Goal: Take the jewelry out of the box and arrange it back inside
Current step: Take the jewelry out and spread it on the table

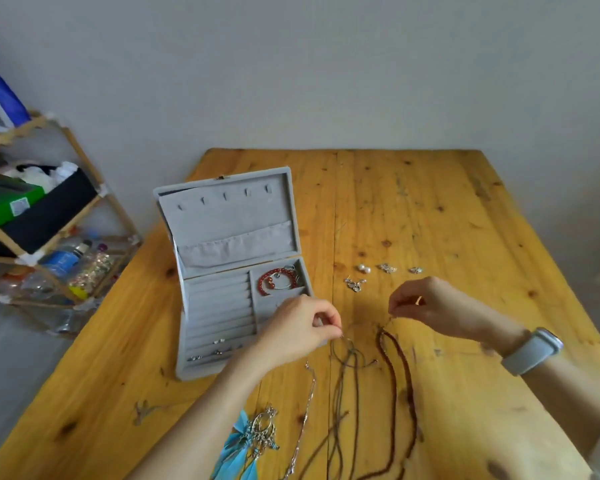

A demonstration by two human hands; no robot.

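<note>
Both hands hover over the wooden surface (430, 220) just right of the open grey jewelry box (222, 271): the left hand (302, 327) and right hand (426, 306) each pinch an end of a thin wire necklace (352, 365) with curled fingers. A red bead bracelet (278, 280) lies in the box's far right compartment (small earrings (381, 270) sit farther right).

Left hand (300, 327) hides jewelry box's (236, 271) near right corner. Feather earring (246, 445) and cords (343, 410) cut by picture's bottom edge. Ring-slot pieces too small to identify.
</note>
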